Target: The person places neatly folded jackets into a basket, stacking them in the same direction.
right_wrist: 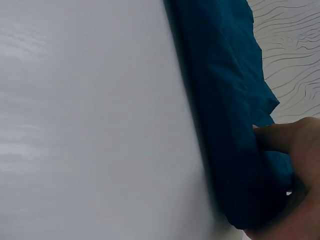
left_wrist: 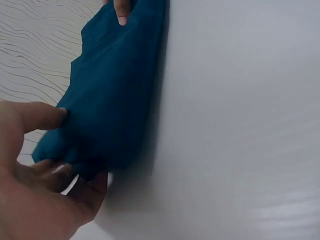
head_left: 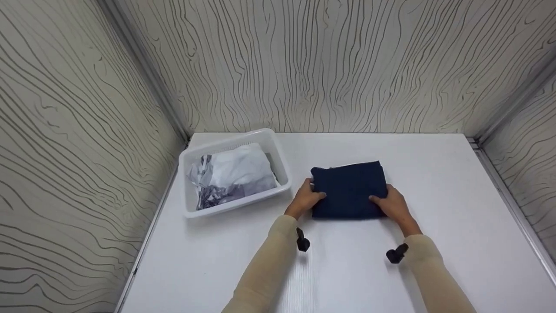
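A dark blue cloth (head_left: 349, 190), folded into a flat rectangle, is held between both hands over the white table. My left hand (head_left: 305, 198) grips its left side, thumb on top and fingers tucked beneath the edge. On the opposite side my right hand (head_left: 393, 203) pinches it the same way, thumb over the upper face. In the left wrist view the cloth (left_wrist: 115, 85) looks teal, with the fingers curled under its near end. The right wrist view shows the thumb pressed on the folded cloth (right_wrist: 225, 115), while most of the other fingers are hidden.
Left of the cloth stands a white plastic basket (head_left: 284, 169) holding a white and grey patterned garment (head_left: 243, 167). The white table (head_left: 347, 269) is bounded by wood-grain patterned panels (head_left: 304, 65) at the back and both sides.
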`<state>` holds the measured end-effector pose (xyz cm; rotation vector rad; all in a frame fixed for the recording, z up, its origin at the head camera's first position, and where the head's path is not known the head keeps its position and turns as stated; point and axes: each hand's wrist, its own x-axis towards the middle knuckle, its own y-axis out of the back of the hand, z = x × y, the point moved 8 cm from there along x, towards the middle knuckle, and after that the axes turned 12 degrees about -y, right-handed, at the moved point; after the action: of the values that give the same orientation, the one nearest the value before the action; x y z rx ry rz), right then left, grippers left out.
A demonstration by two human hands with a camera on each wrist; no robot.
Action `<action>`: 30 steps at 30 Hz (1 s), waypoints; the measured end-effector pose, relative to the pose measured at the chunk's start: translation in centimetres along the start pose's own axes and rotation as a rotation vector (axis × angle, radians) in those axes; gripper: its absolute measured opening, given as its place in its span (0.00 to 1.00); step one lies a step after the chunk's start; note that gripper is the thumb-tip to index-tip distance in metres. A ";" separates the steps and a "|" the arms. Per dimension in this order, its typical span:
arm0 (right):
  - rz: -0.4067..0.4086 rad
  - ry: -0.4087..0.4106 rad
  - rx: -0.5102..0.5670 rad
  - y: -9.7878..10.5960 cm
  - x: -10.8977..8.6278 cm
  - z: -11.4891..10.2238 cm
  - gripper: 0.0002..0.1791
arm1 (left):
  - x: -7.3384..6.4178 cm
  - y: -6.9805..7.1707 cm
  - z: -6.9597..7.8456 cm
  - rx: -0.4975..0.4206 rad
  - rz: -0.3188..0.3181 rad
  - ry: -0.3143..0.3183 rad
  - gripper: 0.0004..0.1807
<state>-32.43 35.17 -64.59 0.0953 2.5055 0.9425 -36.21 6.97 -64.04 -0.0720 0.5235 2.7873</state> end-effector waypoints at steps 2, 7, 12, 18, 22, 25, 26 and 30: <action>0.002 0.006 0.000 -0.2 0.0 -0.1 0.45 | -0.1 -0.1 -0.1 -0.028 0.002 -0.006 0.39; 0.015 0.002 0.020 -0.5 0.0 -0.2 0.44 | -0.2 -0.4 0.1 -0.127 -0.010 -0.039 0.36; 0.021 -0.024 0.045 -0.6 0.0 0.0 0.45 | -0.3 -0.5 0.3 -0.169 -0.030 -0.049 0.37; 0.044 -0.017 0.068 -0.3 -0.1 -0.4 0.43 | -0.3 -0.3 0.0 -0.106 -0.005 -0.065 0.40; -0.001 0.007 0.125 -0.7 -0.1 -0.6 0.46 | -0.2 0.1 -0.1 -0.109 0.025 -0.095 0.43; -0.042 0.038 0.195 -1.2 -0.4 -0.6 0.55 | -0.1 0.4 -0.2 -0.102 0.047 -0.124 0.44; -0.049 0.053 0.223 -1.3 -0.4 -0.6 0.59 | -0.1 0.5 -0.2 -0.094 0.050 -0.134 0.44; -0.051 0.123 0.297 -1.4 -0.8 -0.5 0.63 | -0.1 0.7 -0.2 -0.061 0.044 -0.188 0.42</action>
<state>-31.83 33.62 -64.82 0.0685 2.7323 0.5662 -36.36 6.27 -63.99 0.1893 0.3979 2.8138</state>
